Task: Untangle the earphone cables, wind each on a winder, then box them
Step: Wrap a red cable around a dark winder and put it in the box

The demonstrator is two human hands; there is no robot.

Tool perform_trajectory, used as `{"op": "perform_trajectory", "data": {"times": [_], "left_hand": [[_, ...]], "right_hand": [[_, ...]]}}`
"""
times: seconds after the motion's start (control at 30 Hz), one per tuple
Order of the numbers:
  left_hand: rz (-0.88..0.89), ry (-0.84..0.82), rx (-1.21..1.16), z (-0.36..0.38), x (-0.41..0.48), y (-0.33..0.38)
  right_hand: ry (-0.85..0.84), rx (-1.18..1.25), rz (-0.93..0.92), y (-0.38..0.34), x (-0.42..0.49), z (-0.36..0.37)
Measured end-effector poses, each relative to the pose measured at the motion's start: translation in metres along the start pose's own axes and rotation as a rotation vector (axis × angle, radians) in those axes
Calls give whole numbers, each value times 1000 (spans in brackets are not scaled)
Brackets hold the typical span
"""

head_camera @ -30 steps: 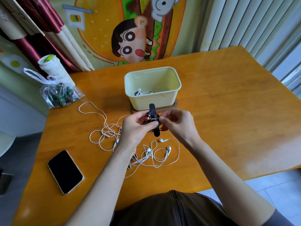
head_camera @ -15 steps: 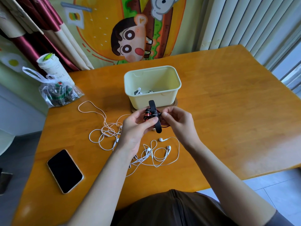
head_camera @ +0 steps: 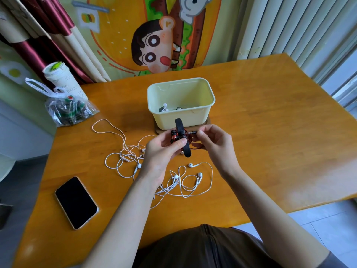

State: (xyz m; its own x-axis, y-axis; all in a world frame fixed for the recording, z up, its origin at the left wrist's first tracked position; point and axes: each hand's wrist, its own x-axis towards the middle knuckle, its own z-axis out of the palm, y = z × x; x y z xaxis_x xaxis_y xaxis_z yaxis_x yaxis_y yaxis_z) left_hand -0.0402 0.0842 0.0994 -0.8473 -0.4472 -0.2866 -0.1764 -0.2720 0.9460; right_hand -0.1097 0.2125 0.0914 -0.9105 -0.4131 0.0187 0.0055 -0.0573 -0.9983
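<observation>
While fingers [head_camera: 176, 144] pinch winder [head_camera: 187, 150] (left), plug [head_camera: 192, 133] (right)

Phone [head_camera: 76, 202], plastic bag [head_camera: 66, 109] and paper cup [head_camera: 62, 79] on table [head_camera: 270, 132]

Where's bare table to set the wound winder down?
Free: the table right of the box and right hand, out to its edge; also between bag and box. Crowded: white cables spread from phone to under both hands. Left hand grips the winder, right pinches the plug.
</observation>
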Motion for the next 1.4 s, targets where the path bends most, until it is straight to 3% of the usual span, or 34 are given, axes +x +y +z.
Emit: {"op": "perform_trajectory", "data": {"times": [0.37,0.73,0.93,1.27,1.4], "left_hand": [[105,21,231,1,-1,-1],[105,-49,168,5,-4,3],[119,-7,133,4,-3,1],[111,9,79,3,1,-1],[106,6,48,4,0,1]], "right_hand": [[-33,-372,-147,-2,1,-1],[-17,-367,-155,-6,-2,-2],[-36,-342,-163,-8,-2,1],[-78,-208,-174,-9,-3,4],[-54,-98,-98,-9,-2,8]]}}
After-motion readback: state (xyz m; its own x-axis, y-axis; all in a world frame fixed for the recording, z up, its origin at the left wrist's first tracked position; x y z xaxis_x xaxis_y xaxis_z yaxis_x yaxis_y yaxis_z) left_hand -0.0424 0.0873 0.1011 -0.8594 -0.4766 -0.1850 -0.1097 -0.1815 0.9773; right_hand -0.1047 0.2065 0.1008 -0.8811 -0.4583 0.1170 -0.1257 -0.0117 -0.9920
